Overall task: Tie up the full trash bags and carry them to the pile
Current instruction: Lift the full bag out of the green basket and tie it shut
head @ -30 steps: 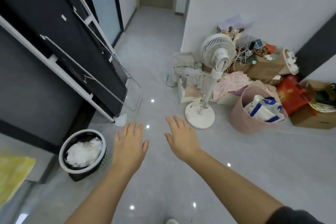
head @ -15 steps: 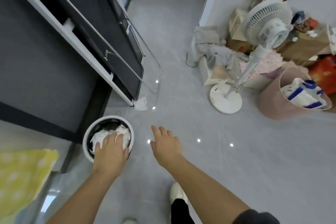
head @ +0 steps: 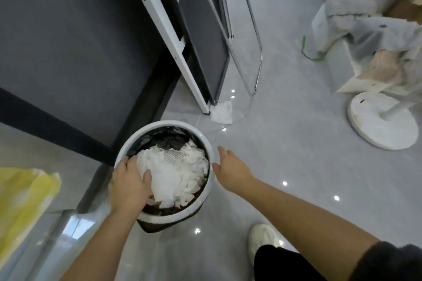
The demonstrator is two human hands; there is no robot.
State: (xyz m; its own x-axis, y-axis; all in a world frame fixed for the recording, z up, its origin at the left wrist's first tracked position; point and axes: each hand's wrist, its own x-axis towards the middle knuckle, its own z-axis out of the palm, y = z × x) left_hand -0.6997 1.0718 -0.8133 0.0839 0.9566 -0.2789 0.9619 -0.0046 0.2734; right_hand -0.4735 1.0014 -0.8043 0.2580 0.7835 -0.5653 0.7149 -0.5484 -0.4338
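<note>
The left hand (head: 130, 187) is lying flat, fingers (head: 124, 165) loosely spread, on white crumpled paper (head: 175, 173) filling the black trash bag (head: 169, 138) lining a round white bin (head: 203, 141) on the grey floor (head: 296, 166). The right hand (head: 230, 169), fingers open, is touching the bin's rim.

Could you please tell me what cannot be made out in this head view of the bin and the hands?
- Left hand: fingertips hidden behind the white paper waste, so any grip on the black bag is unclear.
- Bin: how deep the waste goes is hidden.
- Fan base: the fan itself is cut off by the right edge.
- Yellow object: blurred, cut off at left.
</note>
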